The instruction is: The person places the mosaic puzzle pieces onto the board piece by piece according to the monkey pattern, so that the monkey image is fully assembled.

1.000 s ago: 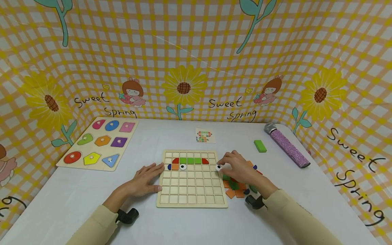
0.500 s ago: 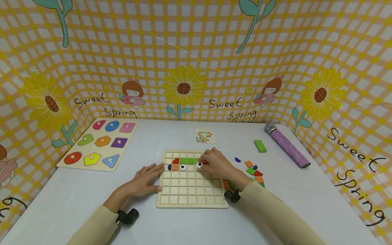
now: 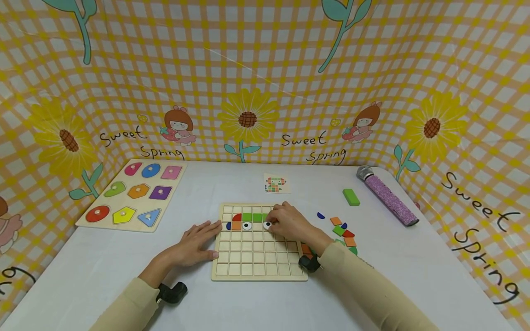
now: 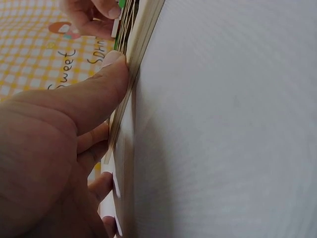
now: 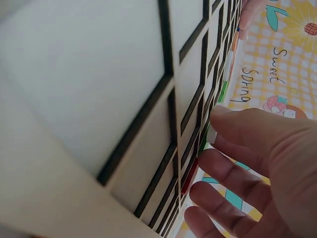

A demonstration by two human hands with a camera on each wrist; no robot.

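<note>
Swept leftward from the right edge of the wooden grid board [image 3: 259,278] a second ago, the right hand [image 3: 289,223] and its white eye disc [image 3: 267,225] are now over the third row from the far side; thumb and fingers pinch the disc at what looks like the fifth cell, just below the green squares [image 3: 257,217], one bare cell apart from the matching eye disc [image 3: 246,225]; whether it lies flat in its recess cannot be told; the left hand [image 3: 190,246], fingers relaxed and grasping nothing, touches the board's left edge on the worktop [image 3: 232,308], a brace that should check any sliding while the disc goes in; good work here probably means squaring the disc between the dividers, lowering it level, pressing its middle with one fingertip, then letting go straight up; a sideways release could nudge the green piece above it; a glance at the pattern card [image 3: 277,183] beyond the board seems wise for confirming the cell.
</note>
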